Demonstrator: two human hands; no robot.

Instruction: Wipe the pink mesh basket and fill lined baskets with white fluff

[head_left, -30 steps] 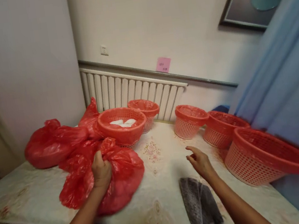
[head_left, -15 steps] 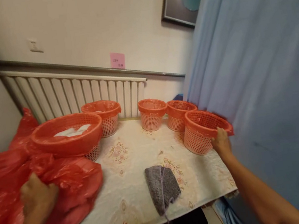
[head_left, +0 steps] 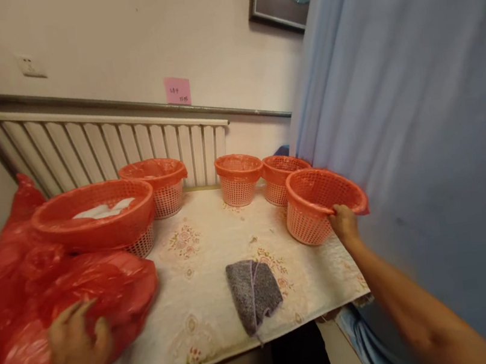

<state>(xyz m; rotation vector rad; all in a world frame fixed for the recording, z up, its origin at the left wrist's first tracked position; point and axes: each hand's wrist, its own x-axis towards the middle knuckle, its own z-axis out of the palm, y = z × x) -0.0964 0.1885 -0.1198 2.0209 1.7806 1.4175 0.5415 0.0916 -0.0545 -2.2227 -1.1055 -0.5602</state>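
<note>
At the right, my right hand (head_left: 345,224) grips the near rim of a red-lined plastic basket (head_left: 308,224), which stands upright by the curtain. My left hand (head_left: 78,346) has its fingers spread over the near side of a large heap of red plastic bags (head_left: 123,297). Behind that heap, a wide basket (head_left: 142,242) with a red bag folded over its rim has white items (head_left: 105,210) in it. A folded grey cloth (head_left: 254,293) lies near the table's front edge, between my hands.
Lined baskets stand along the back: one by the radiator (head_left: 169,196), one in the middle (head_left: 238,186), one beside the held basket (head_left: 275,186). A blue curtain (head_left: 398,122) closes off the right. The table (head_left: 205,236) has a floral cover.
My left hand has opened, letting go of the red plastic, and moved slightly nearer to me. My right hand still holds the basket rim. The whole view has shifted slightly.
</note>
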